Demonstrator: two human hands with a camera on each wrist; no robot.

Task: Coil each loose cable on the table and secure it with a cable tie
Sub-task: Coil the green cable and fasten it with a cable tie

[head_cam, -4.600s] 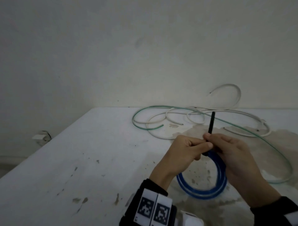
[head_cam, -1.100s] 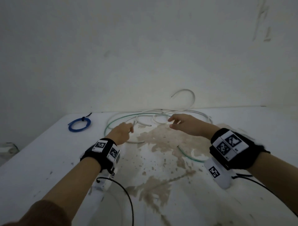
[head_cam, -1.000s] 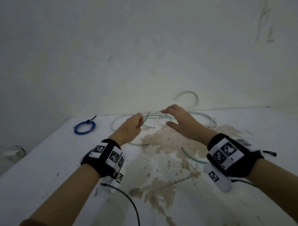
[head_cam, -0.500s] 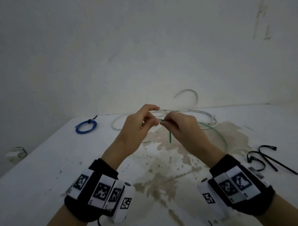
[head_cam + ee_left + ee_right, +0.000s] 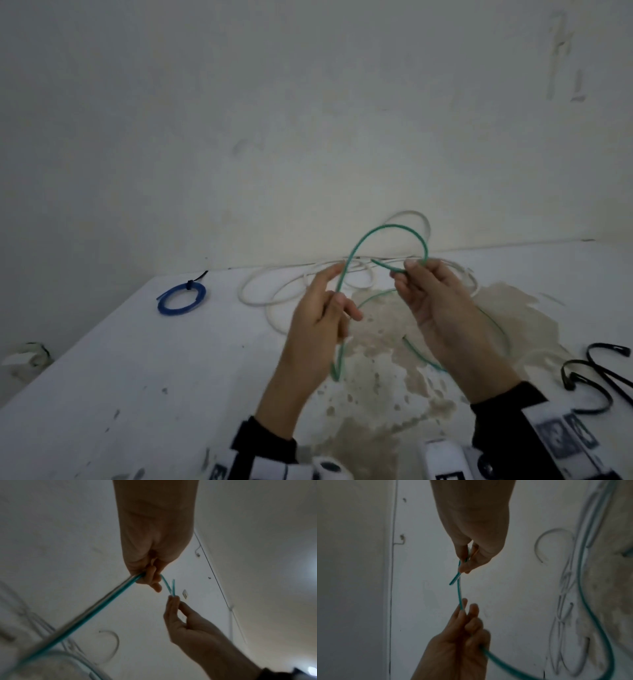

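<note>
A thin green cable [image 5: 387, 228] arcs up in a loop between my two hands, above the white table [image 5: 137, 377]. My left hand [image 5: 337, 298] grips the cable where it comes down from the loop, and the rest trails to the table. My right hand [image 5: 409, 270] pinches the cable near its free end. In the left wrist view the green cable [image 5: 85, 615] runs out of the curled left fingers [image 5: 150, 577]. In the right wrist view the right fingers [image 5: 464, 563] pinch the green cable [image 5: 458, 592]. A loose white cable [image 5: 274, 298] lies tangled behind the hands.
A blue cable coil [image 5: 181, 298] bound with a black tie lies at the far left of the table. Several black cable ties [image 5: 599, 377] lie at the right edge. A brown stain [image 5: 394, 394] covers the table's middle. The wall stands close behind.
The blue coil, held 4.6 s ago, now lies at the far left. Both hands took up the green cable, then drew apart and lifted a loop between them.
</note>
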